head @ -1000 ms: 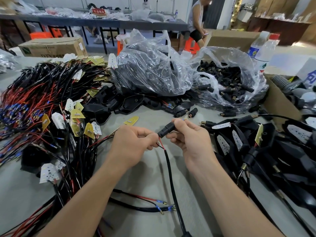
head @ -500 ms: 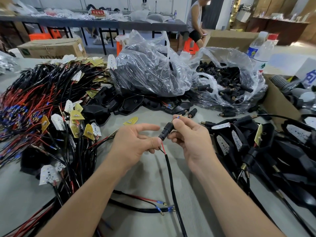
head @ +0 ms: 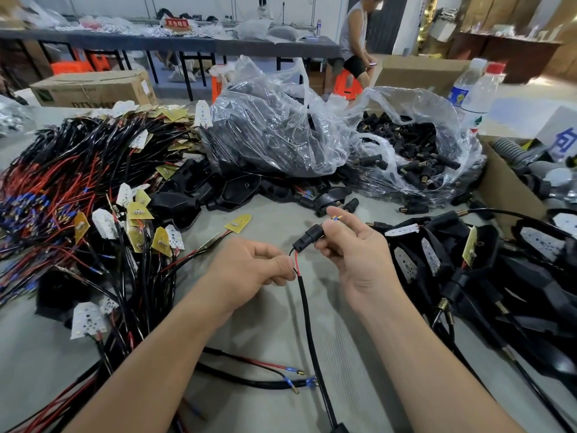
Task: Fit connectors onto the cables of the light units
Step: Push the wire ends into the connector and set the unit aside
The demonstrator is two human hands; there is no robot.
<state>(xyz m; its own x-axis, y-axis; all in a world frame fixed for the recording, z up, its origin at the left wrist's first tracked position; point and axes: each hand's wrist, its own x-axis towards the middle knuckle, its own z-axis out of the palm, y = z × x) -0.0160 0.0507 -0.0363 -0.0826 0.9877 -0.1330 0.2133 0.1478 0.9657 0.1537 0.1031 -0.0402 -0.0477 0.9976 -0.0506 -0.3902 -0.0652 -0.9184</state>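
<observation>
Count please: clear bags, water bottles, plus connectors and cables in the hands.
Clear bags: 2
Water bottles: 2
Connector, held in right hand: 1
Cable, pinched by left hand: 1
Total: 6

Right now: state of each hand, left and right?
Left hand: closed, pinching the black cable where its wires split.
Right hand: closed, holding the black connector.

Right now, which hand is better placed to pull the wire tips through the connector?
Right. The right hand holds the connector, with the wire tips poking out just above its grip; the left hand pinches the cable below, steadying it.
</observation>
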